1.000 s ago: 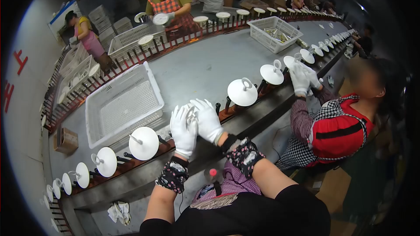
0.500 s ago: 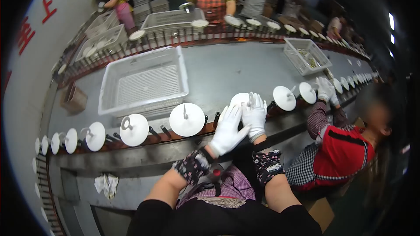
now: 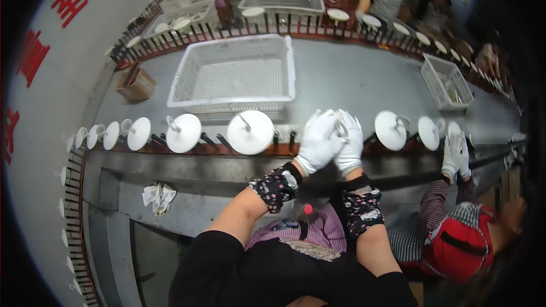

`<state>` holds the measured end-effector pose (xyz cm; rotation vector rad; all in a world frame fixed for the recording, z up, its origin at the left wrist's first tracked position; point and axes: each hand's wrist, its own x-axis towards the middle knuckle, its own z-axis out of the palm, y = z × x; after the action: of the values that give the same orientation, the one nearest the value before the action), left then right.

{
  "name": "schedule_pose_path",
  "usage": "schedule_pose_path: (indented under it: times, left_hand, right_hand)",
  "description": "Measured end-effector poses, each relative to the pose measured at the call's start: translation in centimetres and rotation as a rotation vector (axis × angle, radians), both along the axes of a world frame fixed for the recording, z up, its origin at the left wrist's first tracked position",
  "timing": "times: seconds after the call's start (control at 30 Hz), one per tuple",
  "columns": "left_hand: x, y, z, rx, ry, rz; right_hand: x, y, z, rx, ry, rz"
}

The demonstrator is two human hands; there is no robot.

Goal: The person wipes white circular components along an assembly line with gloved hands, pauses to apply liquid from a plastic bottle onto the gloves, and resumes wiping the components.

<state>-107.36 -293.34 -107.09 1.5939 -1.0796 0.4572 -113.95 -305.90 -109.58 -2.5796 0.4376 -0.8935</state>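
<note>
My left hand (image 3: 319, 143), in a white glove, is closed around the left side of a white piece with a ring, mostly hidden by the gloves. My right hand (image 3: 350, 141), gloved too, wraps its right side, touching the left. Both are above the line of dark pegs along the near table edge. Left of them a white disc with an upright ring (image 3: 250, 132) rests on the pegs, tilted toward me, and another disc (image 3: 183, 133) follows. To the right sits a further ringed disc (image 3: 390, 131).
Behind the line stands a white plastic basket (image 3: 233, 74), with a small cardboard box (image 3: 135, 83) to its left. A smaller basket (image 3: 446, 82) with small parts is at the right. A co-worker (image 3: 458, 239) works at right; others stand across the table.
The view has turned, so the table and baskets appear shifted right. My hands, spread over a disc half a second ago, are now cupped closer together around the ringed piece.
</note>
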Motion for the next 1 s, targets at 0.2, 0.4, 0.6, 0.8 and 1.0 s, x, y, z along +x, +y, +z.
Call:
schedule_pose_path:
  times: [0.2, 0.4, 0.6, 0.8, 1.0]
  left_hand:
    - [-7.0, 5.4, -5.5, 0.235, 0.070, -0.030]
    - [-7.0, 3.2, -2.2, 0.218, 0.050, -0.252]
    - [-1.4, -6.2, 0.5, 0.315, -0.017, -0.171]
    - [3.2, -7.7, 1.8, 0.463, 0.215, -0.216]
    - [2.2, -3.5, 0.7, 0.169, 0.141, -0.138]
  right_hand:
    - [-5.8, 6.0, -1.6, -0.156, 0.100, -0.068]
    - [-6.5, 0.7, -0.9, -0.068, -0.131, -0.463]
    - [-1.9, -4.8, 0.9, -0.237, 0.043, -0.314]
    - [1.3, -6.7, 2.6, -0.003, 0.329, 0.088]
    - [1.8, -2.2, 0.6, 0.734, -0.066, 0.269]
